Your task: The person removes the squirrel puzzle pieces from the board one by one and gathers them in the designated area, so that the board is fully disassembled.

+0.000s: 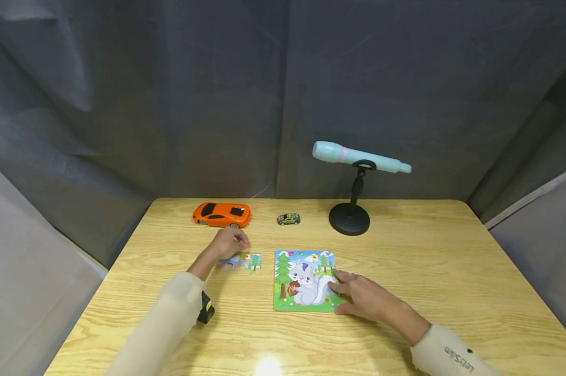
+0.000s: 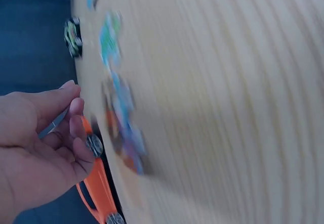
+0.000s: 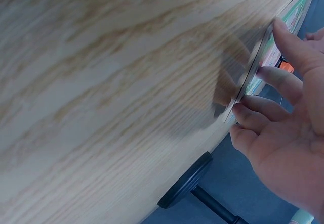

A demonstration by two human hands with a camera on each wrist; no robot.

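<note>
A square jigsaw puzzle (image 1: 306, 282) with a grey squirrel holding an acorn lies flat on the table. My right hand (image 1: 364, 296) rests along its right side, fingers spread, some over the picture and the thumb by the near corner. To the left, loose puzzle pieces (image 1: 253, 262) in green, blue and purple lie on the wood, blurred in the left wrist view. Just above and beside them is my left hand (image 1: 226, 243), fingers loosely curled, thumb tip near the index finger. Nothing shows between those fingers in the left wrist view.
Behind the left hand stands an orange toy car (image 1: 222, 214), with a small patterned toy car (image 1: 289, 219) to its right. A pale blue microphone (image 1: 362, 157) sits on a black stand (image 1: 349, 219) at the back. Grey cloth (image 1: 217, 104) hangs behind the table.
</note>
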